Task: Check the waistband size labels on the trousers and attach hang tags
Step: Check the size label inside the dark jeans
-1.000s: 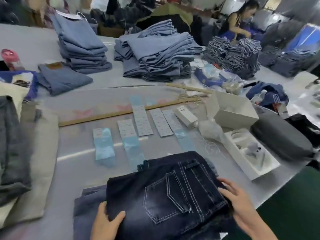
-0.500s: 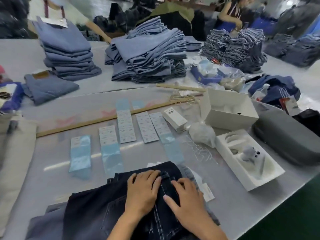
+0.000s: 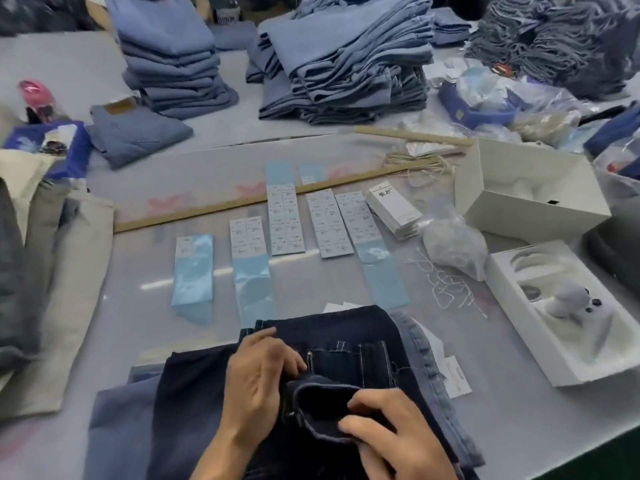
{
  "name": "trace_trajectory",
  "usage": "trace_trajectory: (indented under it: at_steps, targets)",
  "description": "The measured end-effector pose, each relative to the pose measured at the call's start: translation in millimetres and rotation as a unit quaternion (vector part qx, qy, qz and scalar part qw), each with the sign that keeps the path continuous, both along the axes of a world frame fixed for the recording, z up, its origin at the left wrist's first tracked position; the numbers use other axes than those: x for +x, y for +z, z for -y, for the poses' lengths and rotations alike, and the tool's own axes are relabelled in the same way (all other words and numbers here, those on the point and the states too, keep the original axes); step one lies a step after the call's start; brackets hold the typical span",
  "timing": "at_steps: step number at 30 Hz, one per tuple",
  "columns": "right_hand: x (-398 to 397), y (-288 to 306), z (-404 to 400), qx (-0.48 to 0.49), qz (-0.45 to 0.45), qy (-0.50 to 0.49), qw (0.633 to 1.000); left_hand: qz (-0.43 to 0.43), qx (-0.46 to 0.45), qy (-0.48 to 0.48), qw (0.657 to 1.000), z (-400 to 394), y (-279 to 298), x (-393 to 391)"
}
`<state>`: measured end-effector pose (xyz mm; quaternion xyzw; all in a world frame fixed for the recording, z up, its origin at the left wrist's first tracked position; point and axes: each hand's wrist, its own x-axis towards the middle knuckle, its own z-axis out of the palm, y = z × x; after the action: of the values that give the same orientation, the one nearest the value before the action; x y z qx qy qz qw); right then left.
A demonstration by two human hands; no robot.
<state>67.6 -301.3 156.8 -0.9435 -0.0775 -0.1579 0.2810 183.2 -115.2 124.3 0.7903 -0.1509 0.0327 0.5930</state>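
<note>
Dark trousers (image 3: 346, 344) lie folded at the near edge of the desk (image 3: 519, 403), on top of a paler pair, their lower part cut off by the frame. No waistband size label can be made out; the print on the sticker strips (image 3: 285, 220) laid out beyond them is too blurred to read. The left hand (image 3: 258, 379) rests curled on the dark denim, its fingertips tucked against the turned-back waistband. The right hand (image 3: 391, 431) pinches the folded-over waistband flap between thumb and fingers, baring its darker inside. Both forearms run out of view at the bottom. A stack of white hang tags (image 3: 393, 211) sits well beyond the hands, near an open white box (image 3: 530, 192). Loose white string (image 3: 446, 285) lies between them.
</note>
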Motion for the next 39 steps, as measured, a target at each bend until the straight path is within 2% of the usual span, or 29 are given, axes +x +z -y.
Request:
trace_trajectory:
  at_steps: [2, 4, 6, 8, 10, 12, 14, 18, 24, 27, 30, 34, 37, 39]
  targets:
    - [-6, -1, -1, -0.058, 0.021, 0.045, 0.997, -0.085, 0.039, -0.047, 0.994, -14, 21, 13]
    - [-10, -1, -3, -0.086, 0.024, 0.066, 0.994, -0.126, 0.149, -0.152, 0.969, -18, 40, 21]
    - [-12, -2, -7, -0.1, 0.01, 0.074, 0.992, -0.066, 0.307, -0.259, 0.913, -5, 52, 22]
    - [-15, -1, -11, -0.109, -0.006, 0.078, 0.991, 0.013, 0.409, -0.324, 0.853, 22, 57, 17]
    - [-22, 1, -12, -0.107, -0.015, 0.093, 0.99, 0.045, 0.453, -0.323, 0.83, 44, 56, 14]
    - [-30, 4, -10, -0.066, -0.021, 0.095, 0.993, 0.04, 0.463, -0.284, 0.839, 52, 51, 15]
    - [-38, 11, -5, -0.003, -0.039, 0.087, 0.995, -0.011, 0.448, -0.265, 0.854, 48, 47, 19]
    - [-49, 21, -7, 0.083, -0.048, 0.091, 0.991, -0.153, 0.346, -0.237, 0.895, 30, 45, 31]
    - [-53, 19, -23, 0.039, -0.027, 0.118, 0.992, -0.222, 0.285, -0.105, 0.927, 13, 27, 26]
    - [-54, 15, -26, 0.021, -0.03, 0.121, 0.992, -0.3, 0.197, -0.062, 0.931, -2, 17, 21]
    - [-54, 14, -26, 0.019, -0.034, 0.113, 0.993, -0.35, 0.114, -0.074, 0.927, -18, 17, 16]
    - [-52, 18, -30, 0.01, -0.027, 0.091, 0.995, -0.344, 0.079, -0.131, 0.926, -29, 21, 12]
    - [-47, 21, -34, 0.029, -0.056, 0.03, 0.998, -0.358, 0.018, -0.168, 0.918, -34, 28, 12]
    - [-39, 22, -35, 0.029, -0.065, 0.031, 0.997, -0.367, -0.018, -0.18, 0.913, -36, 30, 12]
